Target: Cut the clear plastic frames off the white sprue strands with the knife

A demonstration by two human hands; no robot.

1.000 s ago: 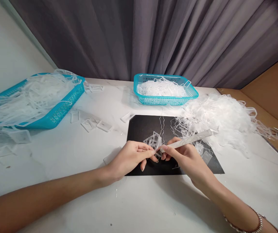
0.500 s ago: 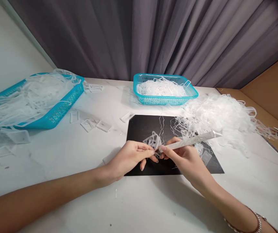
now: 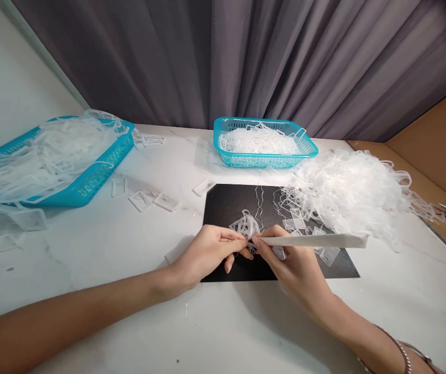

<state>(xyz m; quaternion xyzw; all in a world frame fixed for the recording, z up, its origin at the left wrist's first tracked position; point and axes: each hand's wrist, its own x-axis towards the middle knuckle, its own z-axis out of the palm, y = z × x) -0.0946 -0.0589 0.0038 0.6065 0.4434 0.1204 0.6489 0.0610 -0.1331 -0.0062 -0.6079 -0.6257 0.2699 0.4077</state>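
Over the black mat [image 3: 228,200], my left hand [image 3: 209,253] pinches a small bundle of clear, looped plastic pieces [image 3: 246,223] between thumb and fingers. My right hand [image 3: 299,267] is closed around a long, slim tool wrapped in white [image 3: 320,241]. Its wide end points right, while its tip is hidden at my fingertips. Both sets of fingertips almost meet at the bundle's near end. Whether the tool touches the plastic I cannot tell.
A large heap of clear plastic strips [image 3: 351,192] spreads over the mat's right side. Blue baskets of similar pieces stand at the left [image 3: 102,176] and at the back [image 3: 265,160]. Loose flat frames [image 3: 166,201] lie on the white table [image 3: 129,332]. A grey curtain [image 3: 184,62] hangs behind.
The tool in my right hand has swung from slanting up to the right to nearly level. My right wrist has turned and shifted slightly; my left hand has stayed in place.
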